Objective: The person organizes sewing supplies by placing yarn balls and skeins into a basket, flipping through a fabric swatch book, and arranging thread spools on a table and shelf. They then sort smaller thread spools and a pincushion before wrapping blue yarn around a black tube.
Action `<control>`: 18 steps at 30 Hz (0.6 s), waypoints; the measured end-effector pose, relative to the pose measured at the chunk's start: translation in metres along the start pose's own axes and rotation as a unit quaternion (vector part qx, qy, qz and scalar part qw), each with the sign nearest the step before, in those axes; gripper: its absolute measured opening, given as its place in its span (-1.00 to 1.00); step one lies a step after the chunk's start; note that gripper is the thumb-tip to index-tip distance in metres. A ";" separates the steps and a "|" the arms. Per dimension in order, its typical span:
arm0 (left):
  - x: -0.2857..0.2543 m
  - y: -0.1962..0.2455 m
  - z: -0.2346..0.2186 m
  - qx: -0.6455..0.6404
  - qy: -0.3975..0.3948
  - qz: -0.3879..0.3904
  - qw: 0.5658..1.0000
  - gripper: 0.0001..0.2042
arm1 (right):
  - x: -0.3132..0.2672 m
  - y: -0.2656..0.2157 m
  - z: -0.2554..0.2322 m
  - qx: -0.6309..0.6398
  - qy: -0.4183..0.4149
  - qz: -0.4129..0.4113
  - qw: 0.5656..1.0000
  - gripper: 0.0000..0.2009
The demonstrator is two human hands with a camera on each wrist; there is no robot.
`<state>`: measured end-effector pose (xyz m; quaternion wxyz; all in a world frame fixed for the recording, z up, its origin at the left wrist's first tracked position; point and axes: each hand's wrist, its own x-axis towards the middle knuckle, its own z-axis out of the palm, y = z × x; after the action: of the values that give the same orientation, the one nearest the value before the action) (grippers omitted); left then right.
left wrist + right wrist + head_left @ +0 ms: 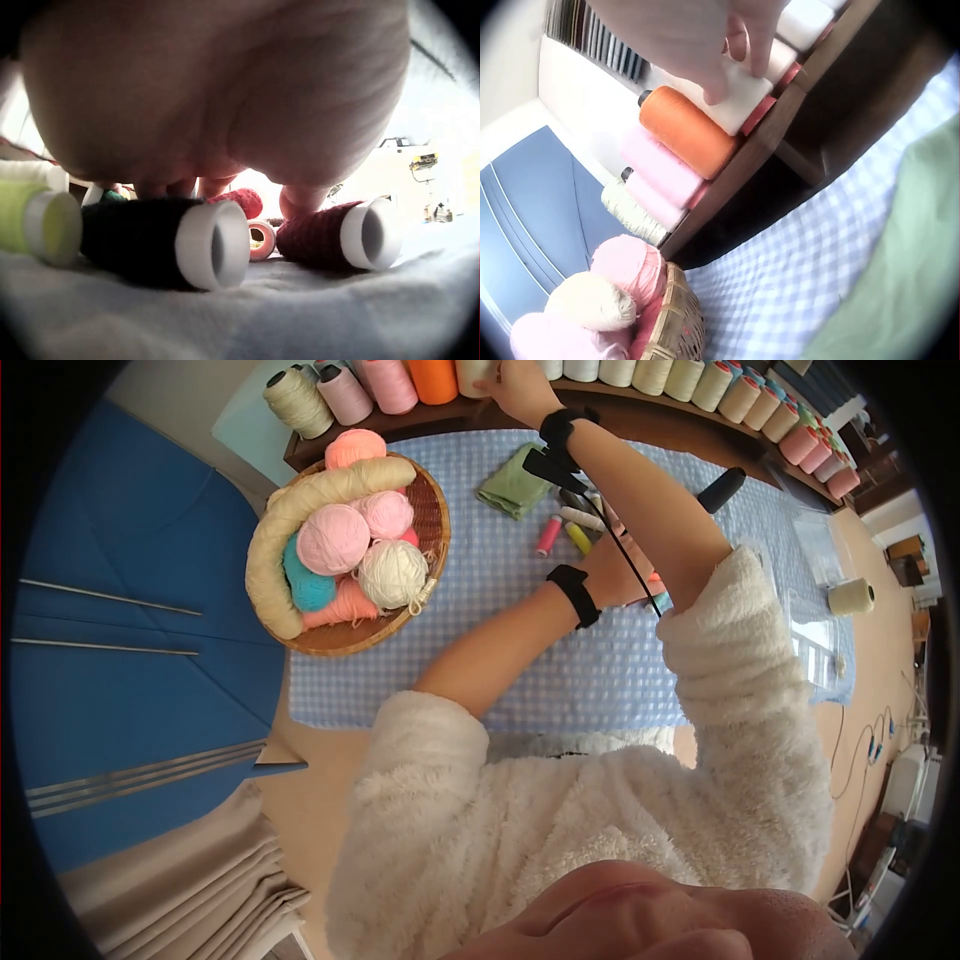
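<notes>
My right hand (527,396) reaches to the shelf at the far side and grips a cream thread cone (742,103), thumb on one side and fingers on the other. The cone stands beside an orange thread cone (686,133). My left hand (606,572) is low over small thread spools on the table, partly hidden behind the right forearm. In the left wrist view its palm arches above a black spool (139,240) and a dark red spool (311,238), fingers reaching down behind them. A yellow-green spool (19,217) lies at the left.
A wicker basket (432,510) of yarn balls stands on the blue checked cloth (480,660). Beyond it are a folded green cloth (515,482) and a pink spool (548,535). More cones line the wooden shelf (640,418). A pale cone (850,597) stands at the right.
</notes>
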<state>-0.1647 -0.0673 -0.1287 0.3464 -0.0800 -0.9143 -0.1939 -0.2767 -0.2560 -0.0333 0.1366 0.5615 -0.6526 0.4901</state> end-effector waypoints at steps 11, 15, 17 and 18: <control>0.001 -0.004 0.006 0.082 -0.071 0.019 0.994 -0.53 | 0.001 0.029 -0.031 -0.002 -0.210 -0.004 0.978 -0.76; 0.002 -0.003 -0.001 0.029 -0.098 -0.001 0.995 -0.38 | 0.000 0.008 -0.100 -0.012 -0.333 -0.044 0.942 -0.50; 0.003 -0.004 -0.001 0.037 -0.093 0.002 0.995 -0.38 | -0.008 0.000 -0.142 -0.019 -0.335 -0.051 0.941 -0.58; 0.003 -0.003 -0.001 0.039 -0.093 0.005 0.995 -0.38 | -0.014 0.000 -0.163 -0.009 -0.339 -0.062 0.939 -0.61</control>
<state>-0.1668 -0.0701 -0.1272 0.2640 -0.0887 -0.9490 -0.1479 -0.3332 -0.1185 0.0350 -0.0576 0.7328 -0.6281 0.2552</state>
